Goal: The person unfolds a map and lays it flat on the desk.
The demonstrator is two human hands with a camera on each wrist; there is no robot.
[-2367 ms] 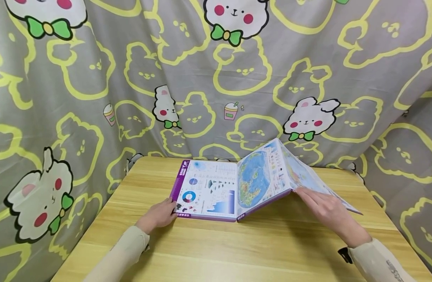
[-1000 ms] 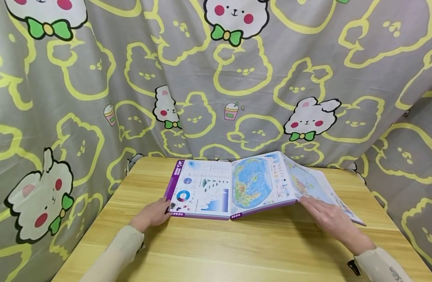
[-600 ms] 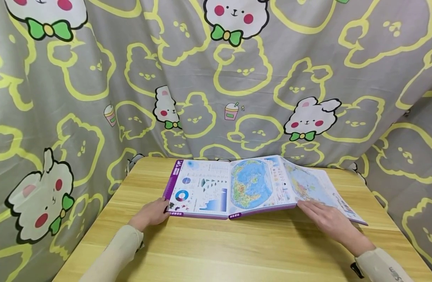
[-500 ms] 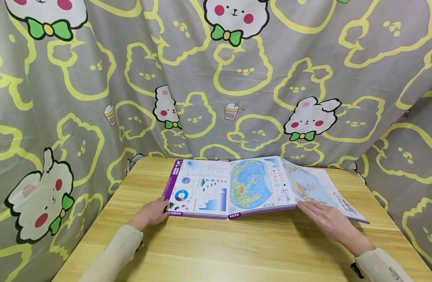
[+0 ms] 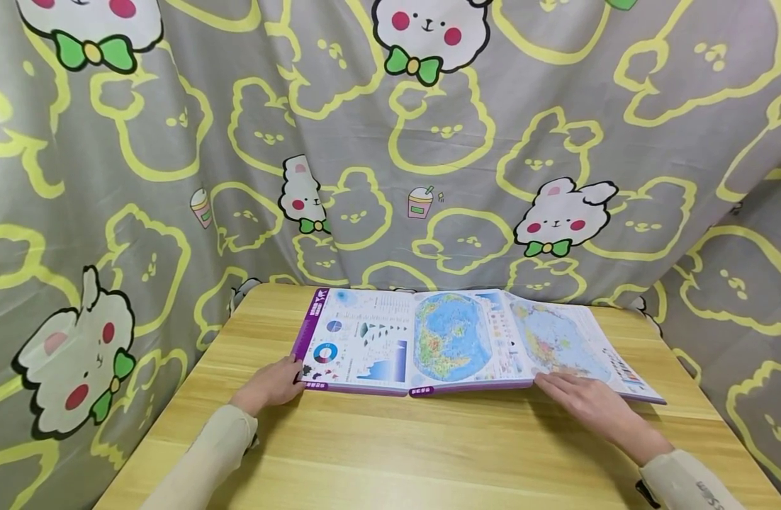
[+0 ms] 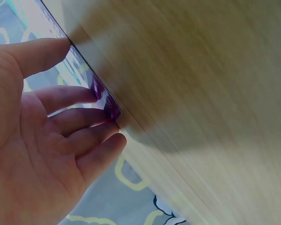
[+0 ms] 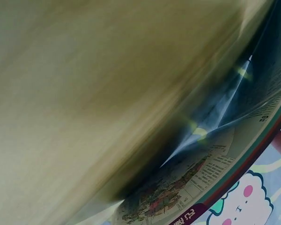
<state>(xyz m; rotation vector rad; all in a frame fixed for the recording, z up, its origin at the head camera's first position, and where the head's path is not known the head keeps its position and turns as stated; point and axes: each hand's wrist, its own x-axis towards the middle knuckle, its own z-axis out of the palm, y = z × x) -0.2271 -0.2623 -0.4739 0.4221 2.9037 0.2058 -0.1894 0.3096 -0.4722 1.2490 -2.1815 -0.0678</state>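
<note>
A folding map (image 5: 454, 336) with a purple border lies spread along the far side of the table. Its left panel shows charts; the middle and right panels show world maps. The crease between those two rises slightly, and the right wrist view catches a gap under the printed underside (image 7: 178, 197). At the near left corner, my left hand (image 5: 272, 386) touches the border. In the left wrist view its fingers (image 6: 79, 119) meet the purple corner, the thumb apart from them along the edge. My right hand (image 5: 588, 407) rests with straight fingers on the near edge beside the raised crease; its thumb is hidden.
The wooden table (image 5: 390, 453) extends in front of the map toward me. A grey curtain (image 5: 352, 177) with rabbit prints hangs close behind the table's far edge and along both sides.
The raised crease between the middle and right panels has sunk toward the table, my right hand coming down with it. The map's left edge and my left hand have shifted slightly left.
</note>
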